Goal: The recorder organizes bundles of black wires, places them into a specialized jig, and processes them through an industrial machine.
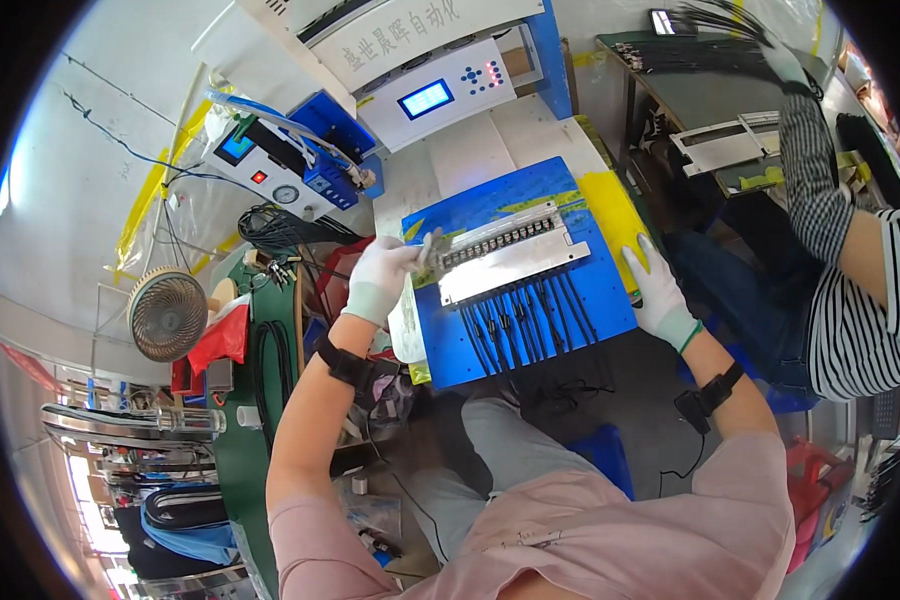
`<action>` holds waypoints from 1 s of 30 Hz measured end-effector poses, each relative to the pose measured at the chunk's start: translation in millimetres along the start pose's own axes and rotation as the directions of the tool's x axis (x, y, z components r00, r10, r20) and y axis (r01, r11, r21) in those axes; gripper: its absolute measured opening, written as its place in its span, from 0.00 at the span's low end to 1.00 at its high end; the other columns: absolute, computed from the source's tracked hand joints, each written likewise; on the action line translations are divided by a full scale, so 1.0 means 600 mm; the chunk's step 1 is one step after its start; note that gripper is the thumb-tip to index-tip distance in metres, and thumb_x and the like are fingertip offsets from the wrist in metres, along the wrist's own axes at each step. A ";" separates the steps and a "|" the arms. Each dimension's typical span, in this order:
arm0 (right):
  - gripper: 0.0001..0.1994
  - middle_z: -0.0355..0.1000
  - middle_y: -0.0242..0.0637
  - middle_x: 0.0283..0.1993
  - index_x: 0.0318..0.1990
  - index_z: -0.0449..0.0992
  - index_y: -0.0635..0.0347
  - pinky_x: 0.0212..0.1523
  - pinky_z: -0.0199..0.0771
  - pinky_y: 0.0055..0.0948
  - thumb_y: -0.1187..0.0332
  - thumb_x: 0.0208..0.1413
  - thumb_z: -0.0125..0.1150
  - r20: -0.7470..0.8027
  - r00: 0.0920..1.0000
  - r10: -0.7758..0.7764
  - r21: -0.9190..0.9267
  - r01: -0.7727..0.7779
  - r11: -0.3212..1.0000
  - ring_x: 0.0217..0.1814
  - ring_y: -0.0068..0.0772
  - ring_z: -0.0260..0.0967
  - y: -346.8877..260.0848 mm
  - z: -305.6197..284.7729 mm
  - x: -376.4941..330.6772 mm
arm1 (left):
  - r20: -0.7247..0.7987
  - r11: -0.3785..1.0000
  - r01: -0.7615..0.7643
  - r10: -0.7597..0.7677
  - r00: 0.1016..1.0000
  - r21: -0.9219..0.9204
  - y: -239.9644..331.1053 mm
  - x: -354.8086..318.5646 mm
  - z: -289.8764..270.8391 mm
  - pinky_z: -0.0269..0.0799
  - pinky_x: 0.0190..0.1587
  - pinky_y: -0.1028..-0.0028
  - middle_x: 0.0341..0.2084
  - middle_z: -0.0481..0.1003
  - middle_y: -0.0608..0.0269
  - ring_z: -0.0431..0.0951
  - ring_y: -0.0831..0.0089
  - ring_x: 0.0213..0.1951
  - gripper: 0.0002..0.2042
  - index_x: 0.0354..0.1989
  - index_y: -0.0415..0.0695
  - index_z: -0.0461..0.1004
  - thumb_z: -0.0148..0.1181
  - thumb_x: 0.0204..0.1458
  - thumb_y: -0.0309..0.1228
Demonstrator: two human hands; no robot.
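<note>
In front of me a silver metal fixture (510,262) lies on a blue plate (560,335). Along its slot runs a row of small connectors (500,242), and several black cables (520,322) hang from its near side. My left hand (383,272), in a white glove, is closed at the fixture's left end, fingers together around a small greyish thing (432,250) too blurred to name. My right hand (657,287), gloved too, rests with fingers stretched out on the yellow-covered edge (615,220) right of the blue plate.
Behind the plate stands a white machine with a lit control panel (430,98). At left are a control box with a gauge (286,194), a small fan (168,313) and coiled cables (270,228). At right, a co-worker's gloved hand (785,62) holds black cables over another table.
</note>
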State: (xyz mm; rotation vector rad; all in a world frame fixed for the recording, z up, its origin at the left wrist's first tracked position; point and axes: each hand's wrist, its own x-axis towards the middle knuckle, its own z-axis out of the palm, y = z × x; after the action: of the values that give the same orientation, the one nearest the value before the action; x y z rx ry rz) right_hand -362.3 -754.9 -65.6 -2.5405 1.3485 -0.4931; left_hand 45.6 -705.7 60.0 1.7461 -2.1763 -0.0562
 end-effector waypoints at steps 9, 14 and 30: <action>0.41 0.45 0.56 0.71 0.68 0.54 0.55 0.67 0.58 0.43 0.67 0.44 0.67 0.017 1.000 0.005 0.002 -0.005 1.000 0.71 0.61 0.48 -0.007 -0.007 0.005 | -0.158 0.989 -0.096 0.078 0.984 -0.111 0.095 0.086 0.083 0.72 0.41 0.58 0.32 0.76 0.52 0.76 0.51 0.36 0.09 0.35 0.46 0.81 0.56 0.50 0.30; 0.40 0.47 0.56 0.70 0.67 0.57 0.57 0.69 0.53 0.46 0.66 0.43 0.66 0.005 1.000 0.018 0.061 -0.019 0.998 0.71 0.59 0.48 -0.003 -0.013 0.000 | 0.101 0.970 0.074 -0.051 0.994 -0.233 -0.017 0.005 0.047 0.72 0.44 0.70 0.35 0.77 0.53 0.78 0.61 0.38 0.08 0.36 0.34 0.78 0.54 0.55 0.25; 0.23 0.65 0.48 0.62 0.60 0.67 0.62 0.70 0.47 0.48 0.62 0.58 0.46 -0.234 0.950 -0.206 -0.292 0.133 0.947 0.69 0.50 0.54 -0.049 0.059 0.032 | 0.197 -0.449 -0.193 -0.683 0.703 -0.872 -0.160 -0.035 0.111 0.64 0.62 0.63 0.55 0.70 0.57 0.71 0.61 0.56 0.18 0.59 0.40 0.65 0.52 0.61 0.31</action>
State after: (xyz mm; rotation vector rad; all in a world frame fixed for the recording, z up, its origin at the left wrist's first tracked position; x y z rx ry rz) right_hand -316.1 -753.5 -84.2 -2.9217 1.3691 -0.7463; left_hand 120.3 -720.9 -31.1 0.7591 -0.2442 -1.0991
